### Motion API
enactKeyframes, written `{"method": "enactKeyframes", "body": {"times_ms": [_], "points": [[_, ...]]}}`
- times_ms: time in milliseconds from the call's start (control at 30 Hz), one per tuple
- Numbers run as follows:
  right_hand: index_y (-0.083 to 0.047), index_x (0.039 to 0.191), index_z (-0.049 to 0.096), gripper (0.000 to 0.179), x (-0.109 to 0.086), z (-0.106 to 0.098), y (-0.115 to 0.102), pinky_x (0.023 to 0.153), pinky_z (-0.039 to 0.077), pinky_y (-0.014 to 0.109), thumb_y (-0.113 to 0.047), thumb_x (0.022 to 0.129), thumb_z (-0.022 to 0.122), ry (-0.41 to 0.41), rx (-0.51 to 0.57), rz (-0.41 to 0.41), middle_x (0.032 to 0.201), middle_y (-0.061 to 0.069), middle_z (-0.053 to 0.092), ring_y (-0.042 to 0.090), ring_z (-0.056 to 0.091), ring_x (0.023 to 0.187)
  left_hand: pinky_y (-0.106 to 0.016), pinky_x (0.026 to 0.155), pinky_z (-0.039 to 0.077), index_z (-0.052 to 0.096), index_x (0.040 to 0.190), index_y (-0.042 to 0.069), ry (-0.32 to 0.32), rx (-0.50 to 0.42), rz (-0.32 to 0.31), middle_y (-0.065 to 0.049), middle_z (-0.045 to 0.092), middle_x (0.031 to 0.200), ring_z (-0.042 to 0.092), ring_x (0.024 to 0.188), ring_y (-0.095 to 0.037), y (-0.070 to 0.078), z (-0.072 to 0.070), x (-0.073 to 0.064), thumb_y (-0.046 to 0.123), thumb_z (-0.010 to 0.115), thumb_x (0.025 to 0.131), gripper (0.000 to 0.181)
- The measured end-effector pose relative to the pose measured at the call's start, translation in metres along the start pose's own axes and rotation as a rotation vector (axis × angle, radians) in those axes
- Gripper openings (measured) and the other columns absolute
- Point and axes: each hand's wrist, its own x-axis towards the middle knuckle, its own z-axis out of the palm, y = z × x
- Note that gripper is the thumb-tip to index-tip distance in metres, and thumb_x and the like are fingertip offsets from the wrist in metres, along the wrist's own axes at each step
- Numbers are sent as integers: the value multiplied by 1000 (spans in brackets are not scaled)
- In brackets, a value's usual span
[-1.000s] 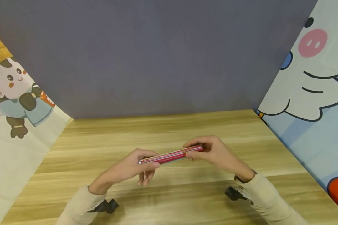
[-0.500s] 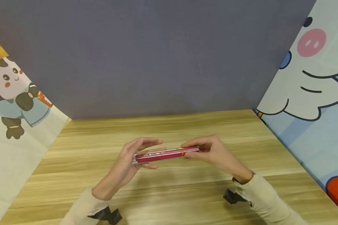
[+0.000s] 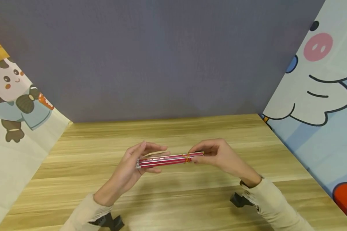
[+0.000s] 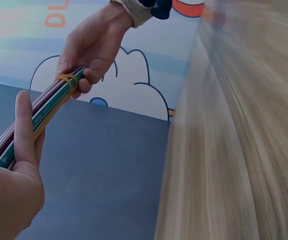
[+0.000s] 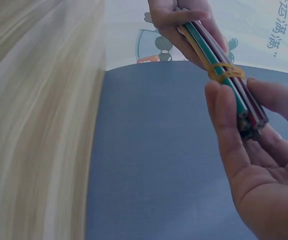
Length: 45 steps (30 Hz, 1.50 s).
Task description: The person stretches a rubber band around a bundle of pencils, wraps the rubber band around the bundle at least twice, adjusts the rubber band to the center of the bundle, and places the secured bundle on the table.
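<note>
A bundle of red and teal striped pencils (image 3: 162,161) is held above the table, nearly level in the head view. A yellow rubber band (image 3: 187,158) goes round it near its right end; its crossed loops show in the right wrist view (image 5: 227,71). My right hand (image 3: 224,158) pinches that end between thumb and fingers, beside the band. At the other end, the bundle lies against my left hand (image 3: 125,171), whose fingers and thumb extend along both sides of the pencils. In the left wrist view, one straight finger (image 4: 24,130) lies along the bundle.
Below the hands is a wood-grain table (image 3: 173,199). A grey panel (image 3: 167,61) rises at its far edge. Cartoon-printed sheets stand at the left (image 3: 31,144) and right (image 3: 329,144). A black wrist device (image 3: 238,199) is strapped under the right sleeve.
My left hand has loosened its pinch and turned, with fingers now extended around the left end. The bundle has rolled and levelled slightly, exposing the rubber band. The right hand keeps its pinch.
</note>
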Motion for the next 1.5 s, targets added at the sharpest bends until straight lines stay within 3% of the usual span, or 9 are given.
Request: {"method": "enactKeyframes", "body": {"times_ms": [167,400,667,933,1167,1367,1500], "points": [[-12,109,75,22,2,6,3,64,60,35,-17,88,78,12,-49,12,96,7,75,26,71,75,-39,75,62,66,118,3,11,-35,2,-15,65,128,61,121,-35,-4,-1,0,28,32,111,43],[-9,112,75,24,6,19,8,62,59,28,-14,89,77,-66,-49,-32,99,7,75,16,70,78,-41,76,62,69,114,5,-30,-77,8,-16,66,125,62,119,-36,-11,3,1,22,29,112,43],[-12,113,75,24,4,10,5,58,56,28,-16,89,77,-39,-73,-20,98,4,75,15,67,71,-39,77,61,69,114,4,15,-90,5,-17,66,126,62,119,-34,-9,0,0,23,32,111,42],[-6,112,74,28,6,23,8,62,60,30,-13,86,80,-82,-45,-56,99,9,75,17,70,79,-41,80,61,69,113,5,-38,-105,0,-18,66,124,63,118,-34,-13,7,-2,21,29,112,43],[-10,111,75,25,3,13,6,50,47,21,-14,87,79,-82,-106,-14,93,6,74,8,56,62,-40,79,61,68,109,4,-23,-106,17,-18,67,123,63,118,-34,-13,8,-1,21,29,112,42],[-10,110,74,27,4,27,9,56,55,26,-20,85,81,-131,-94,-28,94,3,74,11,64,69,-41,78,61,68,105,5,-36,-93,-22,-17,67,123,62,119,-35,-16,14,-1,23,30,111,42],[-13,114,74,31,1,21,7,54,54,26,-21,85,82,-98,-148,-45,96,0,74,10,63,68,-41,79,61,67,105,4,-49,-85,2,-18,66,123,63,118,-35,-16,14,0,21,29,112,42]]}}
